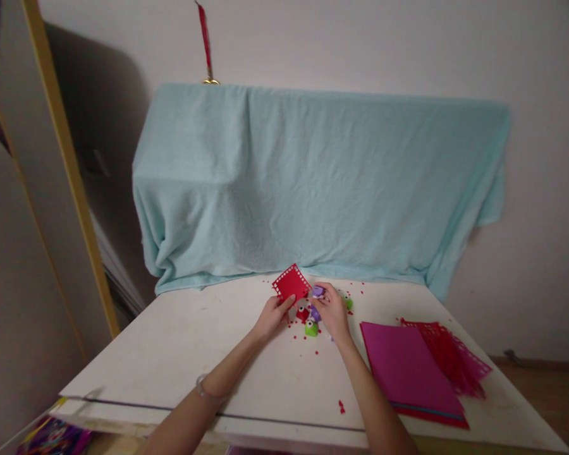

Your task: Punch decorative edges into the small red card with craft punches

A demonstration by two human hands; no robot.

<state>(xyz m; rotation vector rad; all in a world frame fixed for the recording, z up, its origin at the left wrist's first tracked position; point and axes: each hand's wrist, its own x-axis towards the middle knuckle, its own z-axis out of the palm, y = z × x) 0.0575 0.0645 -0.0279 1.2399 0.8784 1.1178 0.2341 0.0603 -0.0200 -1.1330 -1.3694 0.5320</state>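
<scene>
My left hand pinches the lower corner of a red paper square, which has small holes punched along its edges. Close to the square's right corner, my right hand has its fingers closed around a small purple punch. Below and between the hands lie a red punch, another purple punch and a green punch. A second green punch is partly hidden behind my right hand. Small red paper bits are scattered around them.
A stack of magenta paper lies at the right of the white table, beside a pile of punched red and pink paper. A light blue cloth hangs behind the table. Torn red scraps lie near the front edge.
</scene>
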